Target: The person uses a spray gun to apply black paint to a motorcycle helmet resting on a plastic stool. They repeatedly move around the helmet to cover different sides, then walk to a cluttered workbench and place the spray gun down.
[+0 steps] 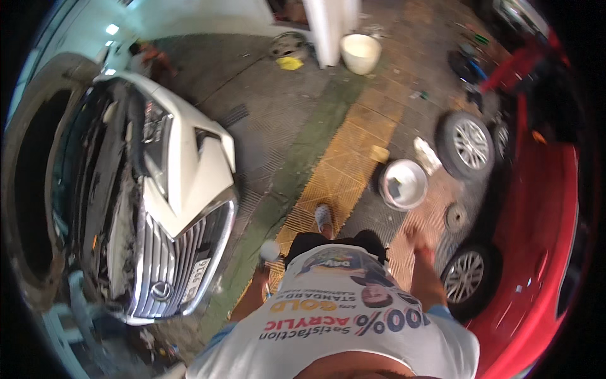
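Note:
At my left side, my left hand (pixel 260 276) is closed around a tool with a white rounded cup (pixel 270 251) at its far end. A bit of blue shows below the fingers; blur hides the tool's exact kind. My right hand (pixel 421 245) hangs at my right side, smeared by motion, so its fingers cannot be made out. Nearest to it are a grey disc-shaped part (pixel 456 217) on the floor and the wheel of a red car (pixel 530 240). Ahead of that hand stands a white tub (pixel 404 184) with a dark grey piece inside.
A white car (pixel 183 177) with its hood raised fills the left. A loose wheel (pixel 467 145), a crumpled pale cloth (pixel 427 155) and a yellow block (pixel 379 153) lie ahead right. Farther off are a white bucket (pixel 360 54) and a person (pixel 151 60).

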